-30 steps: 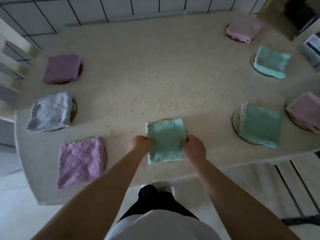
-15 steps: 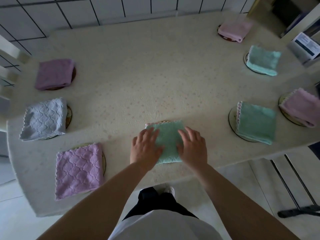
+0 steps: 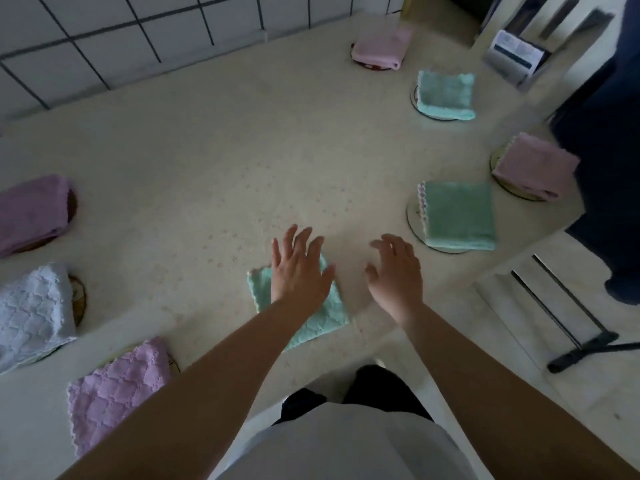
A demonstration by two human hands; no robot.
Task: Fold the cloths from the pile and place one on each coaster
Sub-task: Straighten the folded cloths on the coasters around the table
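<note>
A: State the condition of each hand.

B: The left hand [image 3: 299,268] is wide, fingers straight and spread, above the folded mint-green quilted cloth [image 3: 323,315]. Whether the palm touches the cloth cannot be determined. The right hand [image 3: 396,277] is also wide, fingers relaxed and slightly bent, holding nothing, over bare surface just right of that cloth.

A: Location of the task items?

B: The mint-green cloth lies flat near the front edge of the cream speckled table [image 3: 242,150]. Any coaster under it is hidden. 7 further folded cloths sit on round coasters. Left side: 1 lilac quilted cloth [image 3: 114,389], 1 pale blue-white cloth [image 3: 33,311], 1 mauve cloth [image 3: 31,213]. Right side: 1 green cloth with pink scalloped trim [image 3: 459,214] on a pale round coaster [image 3: 414,223], 1 pink cloth [image 3: 535,164], 1 aqua cloth [image 3: 446,95], 1 light pink cloth [image 3: 381,46].

A: Any legible writing?

B: A white card with a dark band [image 3: 516,53] stands beyond the far right corner. Its print is too small and blurred to read.
</note>
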